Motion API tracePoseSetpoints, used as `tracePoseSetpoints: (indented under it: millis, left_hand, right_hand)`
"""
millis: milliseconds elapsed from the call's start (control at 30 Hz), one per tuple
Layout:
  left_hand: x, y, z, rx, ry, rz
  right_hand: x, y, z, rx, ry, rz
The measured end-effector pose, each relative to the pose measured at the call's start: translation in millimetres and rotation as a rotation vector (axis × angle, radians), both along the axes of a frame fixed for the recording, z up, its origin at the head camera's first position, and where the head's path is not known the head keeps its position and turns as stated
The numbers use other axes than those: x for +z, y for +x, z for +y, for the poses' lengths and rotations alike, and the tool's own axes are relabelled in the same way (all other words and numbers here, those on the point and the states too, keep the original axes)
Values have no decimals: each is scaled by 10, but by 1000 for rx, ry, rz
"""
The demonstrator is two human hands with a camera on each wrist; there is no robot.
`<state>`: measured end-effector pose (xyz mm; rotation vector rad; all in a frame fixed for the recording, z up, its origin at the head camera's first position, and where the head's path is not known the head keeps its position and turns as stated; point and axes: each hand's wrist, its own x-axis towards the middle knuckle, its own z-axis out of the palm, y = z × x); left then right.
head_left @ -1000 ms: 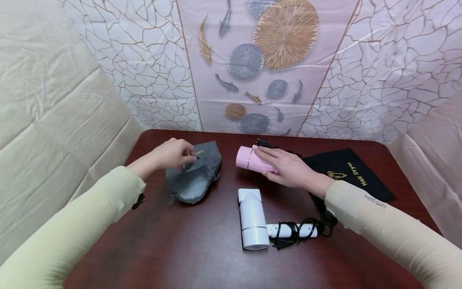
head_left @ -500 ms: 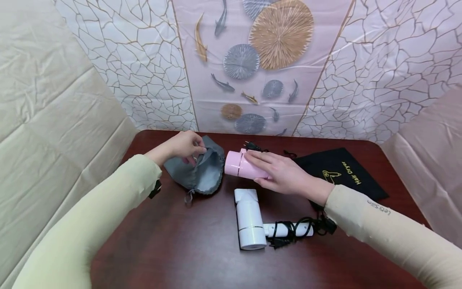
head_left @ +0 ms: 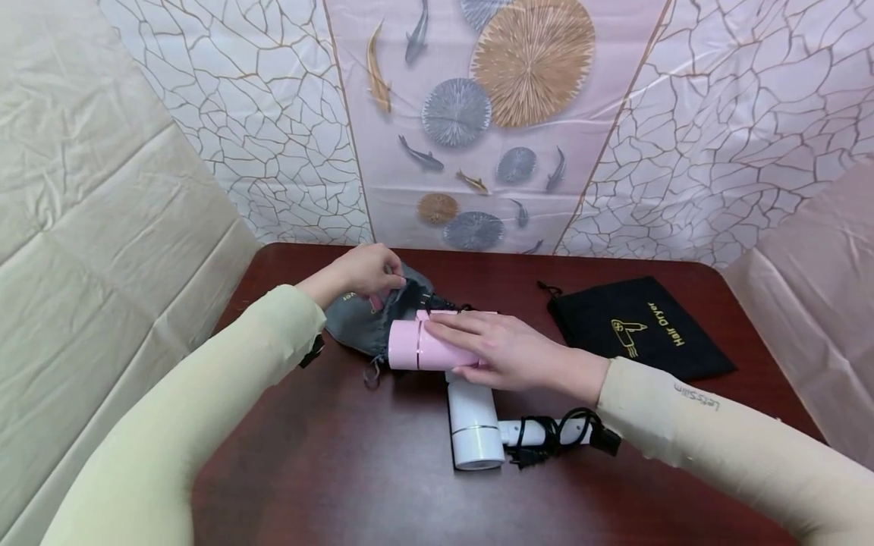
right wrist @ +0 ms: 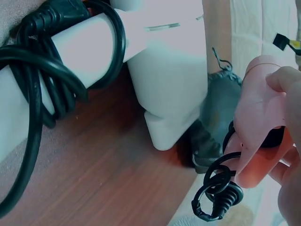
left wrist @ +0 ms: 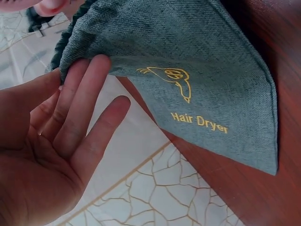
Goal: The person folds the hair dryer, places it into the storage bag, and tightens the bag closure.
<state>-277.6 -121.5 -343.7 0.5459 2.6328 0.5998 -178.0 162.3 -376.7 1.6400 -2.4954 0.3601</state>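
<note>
At the far left of the brown surface (head_left: 328, 470), the left hand (head_left: 362, 271) pinches the rim of the grey pouch (head_left: 365, 322), lifting its mouth. Just right, the right hand (head_left: 501, 350) grips the pink hair dryer (head_left: 423, 350), its nose touching the pouch's mouth. Nearer lies a white hair dryer (head_left: 474, 425), cord wound round its handle. Far right lies a black pouch (head_left: 638, 326).

White dryer (head_left: 474, 421) lies right under the right hand (head_left: 508, 350); black bag (head_left: 642, 326) farther right; bare table (head_left: 328, 485) nearer the person.
</note>
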Motion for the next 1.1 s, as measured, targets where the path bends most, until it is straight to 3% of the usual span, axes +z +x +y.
tracePoseSetpoints:
  millis: [300, 600, 833, 1100]
  left_hand:
    - [75, 27, 78, -62, -90, 14]
    - [75, 53, 106, -117, -214, 4]
    - [78, 77, 125, -141, -200, -27]
    - [83, 78, 133, -116, -169, -62]
  right_hand:
    - [-66, -78, -131, 11, 62, -68]
    - [-63, -238, -133, -34, 97, -56]
    - [-57, -316, -143, -15, 121, 9]
    - [-136, -397, -168, 25, 167, 141]
